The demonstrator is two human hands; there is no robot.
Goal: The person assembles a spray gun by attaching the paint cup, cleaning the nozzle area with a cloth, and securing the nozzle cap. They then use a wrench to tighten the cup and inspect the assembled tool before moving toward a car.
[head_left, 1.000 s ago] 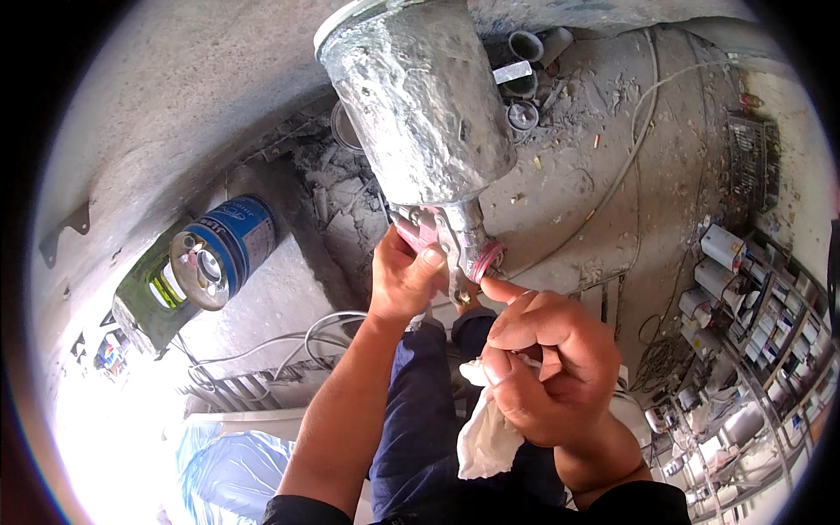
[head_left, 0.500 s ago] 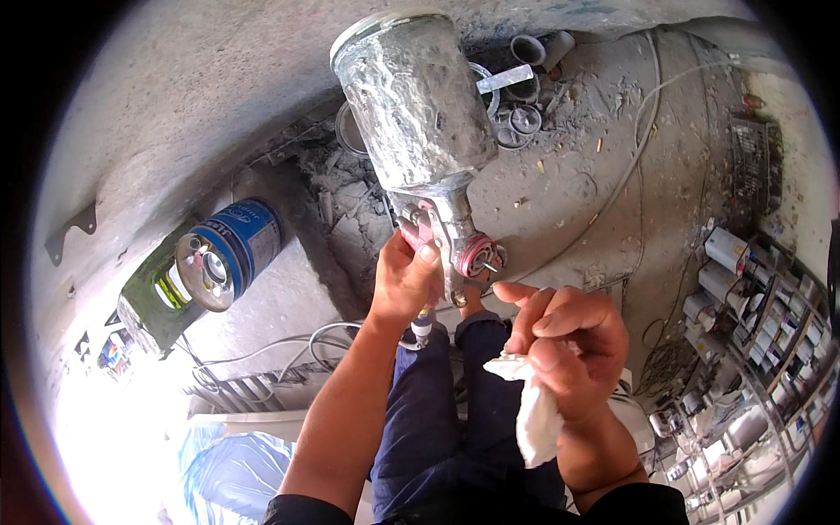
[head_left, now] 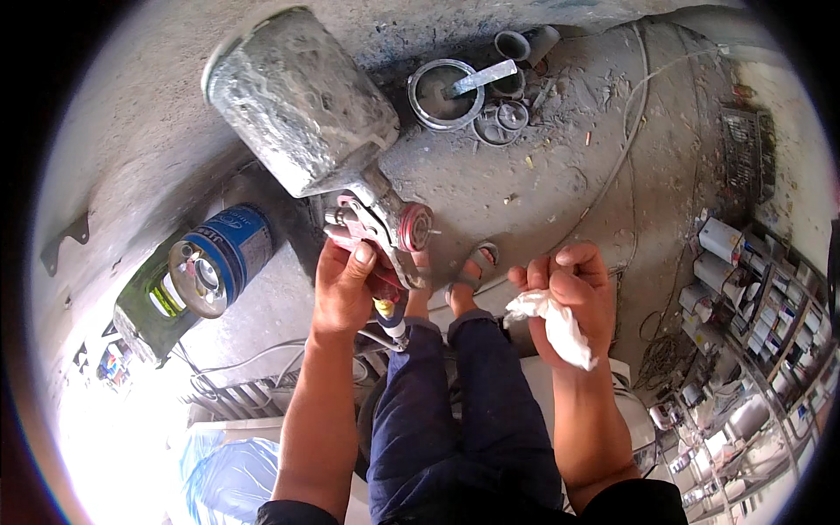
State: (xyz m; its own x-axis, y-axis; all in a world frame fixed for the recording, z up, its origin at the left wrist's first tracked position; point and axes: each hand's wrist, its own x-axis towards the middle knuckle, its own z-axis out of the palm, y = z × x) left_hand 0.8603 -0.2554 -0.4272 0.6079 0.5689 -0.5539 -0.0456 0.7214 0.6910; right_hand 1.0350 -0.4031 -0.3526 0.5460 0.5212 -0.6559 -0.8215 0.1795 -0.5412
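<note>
My left hand (head_left: 344, 289) is closed round the red handle of a spray gun (head_left: 374, 219). On top of the gun sits a large, paint-smeared metal cup (head_left: 302, 105), leaning up and to the left. The round red front of the gun, with a thin needle sticking out, points right. A hose fitting hangs below the handle. My right hand (head_left: 573, 284) is turned palm up, apart from the gun, with fingers curled on a crumpled white tissue (head_left: 564, 331). Part of the tissue droops over the palm.
A round pot (head_left: 415, 98) with a flat stirring stick (head_left: 486, 79) stands ahead among small cups (head_left: 512, 115). To the left are a blue can (head_left: 232, 249) and a green container (head_left: 140, 319). A hose (head_left: 628, 144) crosses the dusty floor; racks of cans (head_left: 770, 341) stand right.
The spray gun has swung left and tilted further, bringing the pot into view. My right hand has turned palm up and moved slightly up, away from the gun, still holding the tissue.
</note>
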